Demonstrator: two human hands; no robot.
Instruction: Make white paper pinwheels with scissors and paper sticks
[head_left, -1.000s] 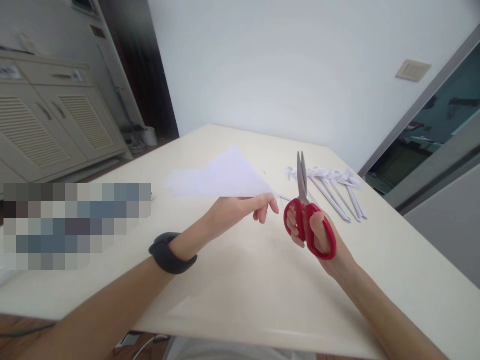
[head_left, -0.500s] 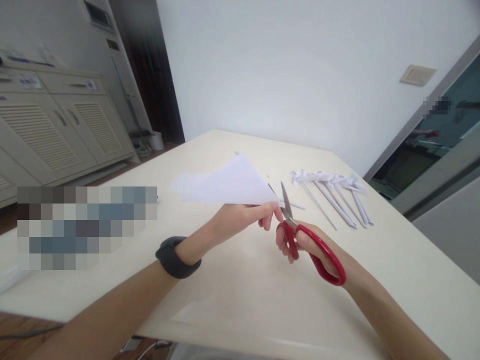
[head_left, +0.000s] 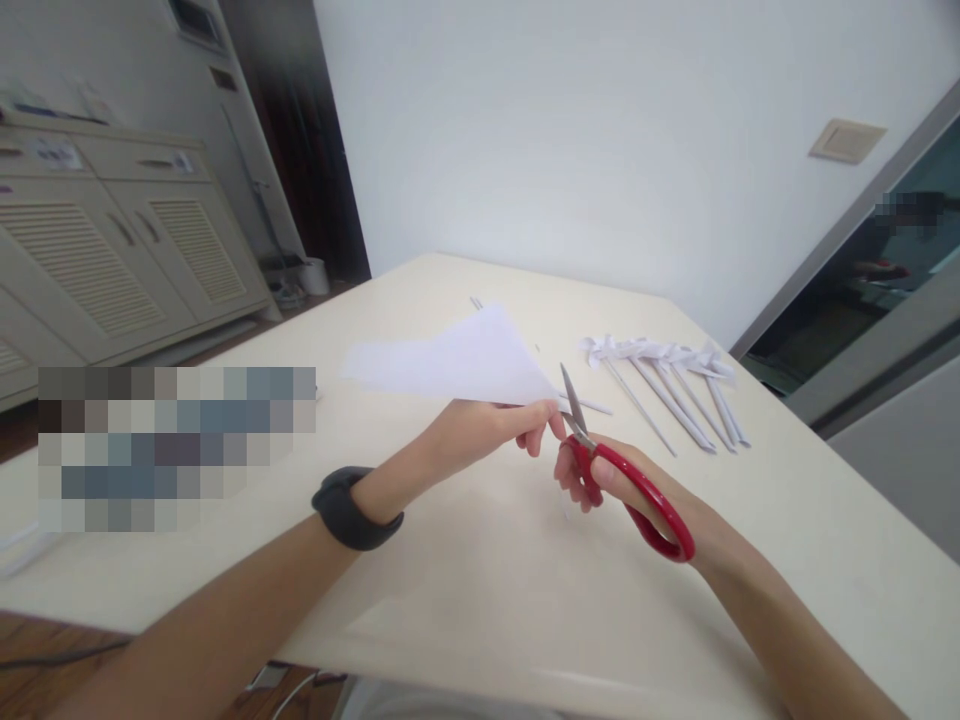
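Note:
My left hand pinches the near corner of a folded white paper triangle, held just above the cream table. A dark band sits on that wrist. My right hand grips red-handled scissors; their blades point up and left and meet the paper's corner beside my left fingertips.
A row of several white rolled paper sticks with folded tops lies on the table to the right. One thin white strip lies just behind the scissors. A pixelated patch covers the table's left part. Pale cabinets stand at the left.
My right hand swung the scissors from upright and apart from the paper down and left, bringing the blades to the paper's corner. The left hand stayed nearly still.

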